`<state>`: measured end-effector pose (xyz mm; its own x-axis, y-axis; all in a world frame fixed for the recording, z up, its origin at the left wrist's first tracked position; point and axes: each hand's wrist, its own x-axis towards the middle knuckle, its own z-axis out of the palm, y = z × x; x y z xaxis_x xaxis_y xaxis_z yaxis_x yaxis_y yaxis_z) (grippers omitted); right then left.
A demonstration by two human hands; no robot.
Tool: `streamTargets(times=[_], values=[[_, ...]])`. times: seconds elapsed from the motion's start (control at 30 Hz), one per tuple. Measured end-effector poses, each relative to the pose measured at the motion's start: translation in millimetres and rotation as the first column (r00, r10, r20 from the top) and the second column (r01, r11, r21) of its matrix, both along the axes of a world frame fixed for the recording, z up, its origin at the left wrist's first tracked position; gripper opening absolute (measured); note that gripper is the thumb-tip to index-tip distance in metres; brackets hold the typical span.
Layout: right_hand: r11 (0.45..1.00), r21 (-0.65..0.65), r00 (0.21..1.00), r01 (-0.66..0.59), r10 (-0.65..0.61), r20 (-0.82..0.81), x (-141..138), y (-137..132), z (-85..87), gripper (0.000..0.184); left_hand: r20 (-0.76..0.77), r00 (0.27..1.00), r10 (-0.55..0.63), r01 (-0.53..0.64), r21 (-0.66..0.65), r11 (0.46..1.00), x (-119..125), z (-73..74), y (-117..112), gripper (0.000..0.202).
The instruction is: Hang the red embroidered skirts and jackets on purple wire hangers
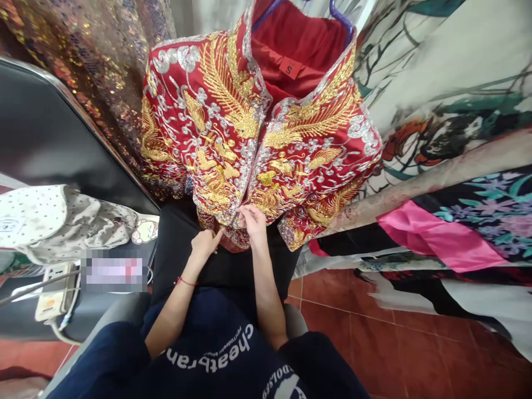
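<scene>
A red jacket (195, 138) with gold and silver embroidery hangs in front of me on a purple hanger (341, 19). Inside its collar is a red label (288, 67) marked S. At the lower front edge, my right hand (252, 217) is closed in a pinch; whatever sits between the fingertips is too small to make out. My left hand (204, 244) is at the jacket's hem, thumb stretched toward the front opening and fingers curled under the cloth. The left fingertips are partly hidden, so their hold is unclear.
To the left stand a black chair (54, 127), a dotted cloth bag (95, 221) and a white power strip (56, 291) with cables. Sequinned fabric (103, 66) hangs behind. Patterned garments (449, 100) and a pink sash (440, 235) hang at right over the red tiled floor (374, 343).
</scene>
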<state>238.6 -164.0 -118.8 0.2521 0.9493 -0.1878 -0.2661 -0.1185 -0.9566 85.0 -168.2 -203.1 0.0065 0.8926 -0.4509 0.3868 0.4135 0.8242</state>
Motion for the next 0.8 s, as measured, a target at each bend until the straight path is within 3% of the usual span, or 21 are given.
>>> streamTargets(times=[0.1, 0.17, 0.27, 0.43, 0.7, 0.8], values=[[1.0, 0.004, 1.0, -0.03, 0.03, -0.007, -7.0, -6.6, -0.5, 0.036, -0.149, 0.986, -0.074, 0.101, 0.183, 0.978, 6.1, 36.5, 7.3, 0.034], [0.999, 0.01, 0.999, -0.051, 0.051, -0.01, -12.0, -10.8, 1.0, 0.036, -0.308, 0.946, -0.103, 0.21, 0.338, 0.918, 18.3, 57.7, 13.9, 0.019], [0.998, 0.025, 0.999, -0.053, 0.053, -0.011, -16.7, -15.5, 4.3, 0.04, -0.421, 0.904, -0.075, 0.269, 0.426, 0.864, 36.5, 75.3, 20.9, 0.003], [0.998, 0.062, 0.999, -0.003, 0.006, -0.042, -18.0, -17.6, 20.6, 0.041, -0.354, 0.932, -0.083, 0.248, 0.453, 0.857, 49.3, 69.6, 17.8, 0.012], [0.974, 0.223, 0.998, 0.047, -0.036, -0.051, -25.2, -8.3, 93.3, 0.035, -0.274, 0.961, -0.033, 0.173, 0.504, 0.846, 45.1, 53.3, 8.3, 0.024], [0.962, 0.268, 0.998, 0.057, -0.05, -0.034, -26.3, -0.9, 109.9, 0.031, -0.254, 0.967, -0.021, 0.155, 0.521, 0.84, 42.2, 49.8, 10.2, 0.028]])
